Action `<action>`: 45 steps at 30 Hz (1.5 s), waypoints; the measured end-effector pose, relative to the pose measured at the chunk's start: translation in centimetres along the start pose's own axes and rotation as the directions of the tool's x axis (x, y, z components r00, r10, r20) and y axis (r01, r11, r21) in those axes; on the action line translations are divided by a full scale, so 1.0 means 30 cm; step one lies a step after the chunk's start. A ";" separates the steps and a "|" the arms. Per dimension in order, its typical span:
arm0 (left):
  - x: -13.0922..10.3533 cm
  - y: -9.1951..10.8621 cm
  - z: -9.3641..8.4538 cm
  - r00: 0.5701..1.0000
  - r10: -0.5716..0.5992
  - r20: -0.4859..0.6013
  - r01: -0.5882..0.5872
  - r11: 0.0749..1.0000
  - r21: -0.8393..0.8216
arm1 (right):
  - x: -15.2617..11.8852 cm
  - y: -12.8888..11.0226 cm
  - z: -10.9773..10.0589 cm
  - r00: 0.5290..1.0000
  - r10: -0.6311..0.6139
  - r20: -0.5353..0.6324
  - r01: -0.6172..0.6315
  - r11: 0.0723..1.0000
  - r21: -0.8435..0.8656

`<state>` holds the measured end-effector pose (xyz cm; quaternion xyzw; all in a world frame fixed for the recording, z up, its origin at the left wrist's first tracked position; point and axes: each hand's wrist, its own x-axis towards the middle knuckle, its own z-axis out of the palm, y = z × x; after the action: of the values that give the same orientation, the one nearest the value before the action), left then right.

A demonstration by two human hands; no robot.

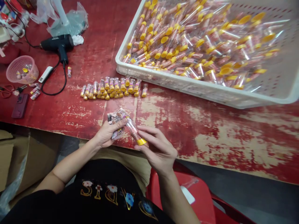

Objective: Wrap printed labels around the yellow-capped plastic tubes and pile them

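My left hand (107, 132) is closed on a bunch of printed clear wrappers (118, 133), its thumb near the upper end of a clear tube. The tube (133, 129) has pinkish contents and a yellow cap, and it slants down to the right between my hands. Around its capped end, my right hand (157, 147) has its fingers curled, holding the tube. Beyond my hands, a cluster of small yellow-capped tubes (112, 87) stands close together on the red table (100, 46).
A big white crate (177, 84) of capped tubes fills the back right. At left are a black heat gun (58, 45) with its cord, a pink basket (22, 70), a phone (20, 105) and scissors (7, 91). A red stool (196, 193) is below the table edge.
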<state>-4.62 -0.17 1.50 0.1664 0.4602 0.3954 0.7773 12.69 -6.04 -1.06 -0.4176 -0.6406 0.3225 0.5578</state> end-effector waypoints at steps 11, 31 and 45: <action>-0.020 -0.009 -0.015 0.999 0.007 -0.047 -0.006 1.000 0.029 | -0.031 -0.012 0.059 0.996 0.001 -0.085 -0.007 0.998 -0.068; -0.068 -0.050 0.004 0.998 0.066 -0.008 -0.064 0.986 0.152 | -0.023 -0.020 0.137 0.917 -0.012 -0.398 -0.083 0.972 -0.220; -0.056 -0.075 0.009 0.998 0.062 0.003 -0.061 0.988 0.145 | -0.003 -0.005 0.139 0.881 -0.194 -0.431 0.029 0.932 -0.360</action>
<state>-3.80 -2.84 1.22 0.2362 0.4828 0.3849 0.7503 8.56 -5.97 -1.68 -0.5347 -0.5597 0.0647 0.6298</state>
